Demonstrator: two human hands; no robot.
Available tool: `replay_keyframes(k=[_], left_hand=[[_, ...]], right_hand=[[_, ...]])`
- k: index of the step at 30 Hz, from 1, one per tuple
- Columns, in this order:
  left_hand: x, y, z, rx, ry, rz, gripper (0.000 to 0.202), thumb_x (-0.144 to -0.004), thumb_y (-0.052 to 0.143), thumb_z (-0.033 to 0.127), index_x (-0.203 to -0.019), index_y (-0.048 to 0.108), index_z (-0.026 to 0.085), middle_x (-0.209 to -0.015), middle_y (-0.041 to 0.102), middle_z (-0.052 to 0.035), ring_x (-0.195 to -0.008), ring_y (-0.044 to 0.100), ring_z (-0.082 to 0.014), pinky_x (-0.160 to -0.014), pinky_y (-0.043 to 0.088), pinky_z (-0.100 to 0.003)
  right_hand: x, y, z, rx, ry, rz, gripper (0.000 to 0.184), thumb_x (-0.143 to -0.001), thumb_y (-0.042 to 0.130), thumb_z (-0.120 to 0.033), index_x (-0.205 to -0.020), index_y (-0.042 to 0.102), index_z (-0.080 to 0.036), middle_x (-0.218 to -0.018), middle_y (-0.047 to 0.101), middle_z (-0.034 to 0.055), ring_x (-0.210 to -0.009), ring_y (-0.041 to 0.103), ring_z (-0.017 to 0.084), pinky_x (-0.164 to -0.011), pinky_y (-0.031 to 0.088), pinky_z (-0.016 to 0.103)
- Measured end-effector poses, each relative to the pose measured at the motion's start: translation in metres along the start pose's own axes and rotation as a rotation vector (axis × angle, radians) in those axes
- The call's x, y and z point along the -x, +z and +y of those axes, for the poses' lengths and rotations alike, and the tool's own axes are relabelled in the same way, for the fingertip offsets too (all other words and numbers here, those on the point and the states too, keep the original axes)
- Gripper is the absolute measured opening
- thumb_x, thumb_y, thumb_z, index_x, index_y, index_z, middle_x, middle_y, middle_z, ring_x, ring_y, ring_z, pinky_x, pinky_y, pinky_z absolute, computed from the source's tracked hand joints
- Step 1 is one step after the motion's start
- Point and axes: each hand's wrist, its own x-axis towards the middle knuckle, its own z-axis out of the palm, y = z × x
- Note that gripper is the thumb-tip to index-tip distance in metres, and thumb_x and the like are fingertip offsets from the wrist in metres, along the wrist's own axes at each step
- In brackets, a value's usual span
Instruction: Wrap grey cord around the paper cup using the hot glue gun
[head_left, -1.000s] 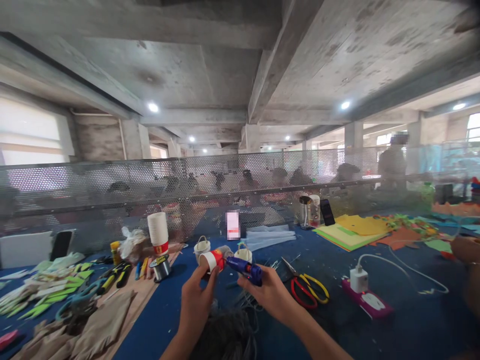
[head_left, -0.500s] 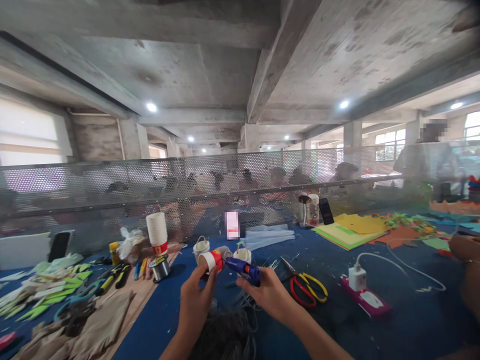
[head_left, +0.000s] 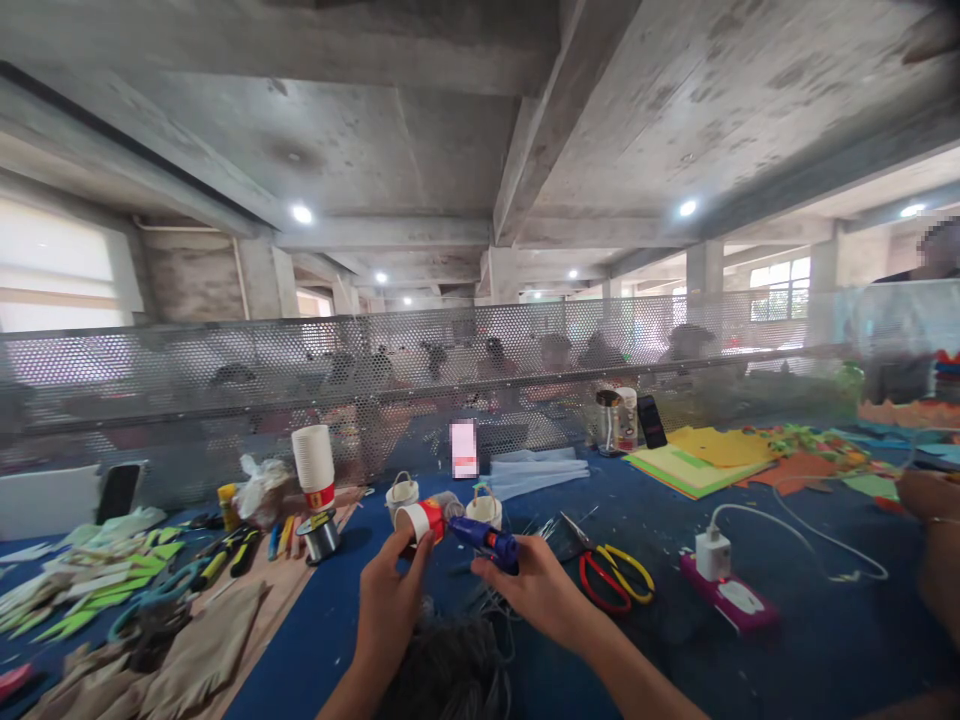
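Observation:
My left hand (head_left: 391, 585) is closed around a red and white paper cup (head_left: 422, 521), tipped on its side. In my right hand (head_left: 538, 588) is a blue glue gun (head_left: 486, 541), its nozzle pointing left at the cup's base. Whether the nozzle touches the cup I cannot tell. Just behind the cup stand two small white buckets with handles, a left bucket (head_left: 403, 492) and a right bucket (head_left: 485, 511) partly hidden by the glue gun. Below my hands lies a dark, stringy bundle (head_left: 450, 665).
Right of my right hand lie scissors (head_left: 615, 575) with red and yellow handles and a purple power strip (head_left: 731, 595). Stacked paper cups (head_left: 312, 465) and a wire spool (head_left: 320, 537) stand left. A perforated metal screen (head_left: 420, 350) crosses behind. Another person's arm (head_left: 934, 540) is at far right.
My hands, the cup and the glue gun stay almost in place. Behind the screen, a person at the far right has moved further right.

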Motion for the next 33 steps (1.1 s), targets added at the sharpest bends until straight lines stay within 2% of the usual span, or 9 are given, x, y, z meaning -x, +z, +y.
replay_keyframes(k=[10,21,27,33], left_hand=[[-0.002,0.0,-0.002,0.018,-0.026,-0.021,0.043,-0.086,0.057,0.051,-0.102,0.071,0.014,-0.082,0.071,-0.0007,-0.076,0.061,-0.019,-0.072,0.046,-0.023],[-0.004,-0.003,0.0,0.035,-0.05,-0.017,0.045,-0.085,0.056,0.054,-0.1,0.072,0.014,-0.084,0.072,-0.0027,-0.075,0.062,-0.0209,-0.07,0.048,-0.025],[-0.004,-0.004,0.006,0.07,-0.072,-0.022,0.046,-0.084,0.056,0.054,-0.099,0.071,0.013,-0.083,0.072,-0.003,-0.077,0.062,-0.0216,-0.071,0.048,-0.026],[-0.004,-0.003,0.003,0.09,-0.066,-0.019,0.044,-0.084,0.058,0.053,-0.099,0.072,0.013,-0.086,0.073,-0.0036,-0.079,0.062,-0.0218,-0.074,0.048,-0.027]], right_hand=[[0.001,-0.002,-0.007,-0.056,0.032,-0.068,0.034,-0.084,0.061,-0.047,-0.07,0.061,-0.016,-0.058,0.041,-0.0034,-0.057,0.036,0.011,-0.051,0.031,0.022],[0.0,0.002,0.001,-0.024,0.017,-0.082,0.033,-0.085,0.06,-0.045,-0.07,0.061,-0.016,-0.06,0.04,-0.0042,-0.061,0.034,0.011,-0.055,0.03,0.023],[-0.001,0.003,0.002,-0.019,0.008,-0.043,0.034,-0.084,0.061,-0.046,-0.069,0.063,-0.015,-0.061,0.044,-0.0036,-0.061,0.038,0.012,-0.057,0.034,0.022],[-0.002,0.004,0.004,-0.009,0.002,-0.024,0.037,-0.084,0.061,-0.049,-0.07,0.065,-0.015,-0.06,0.048,-0.0031,-0.06,0.04,0.012,-0.056,0.036,0.022]])
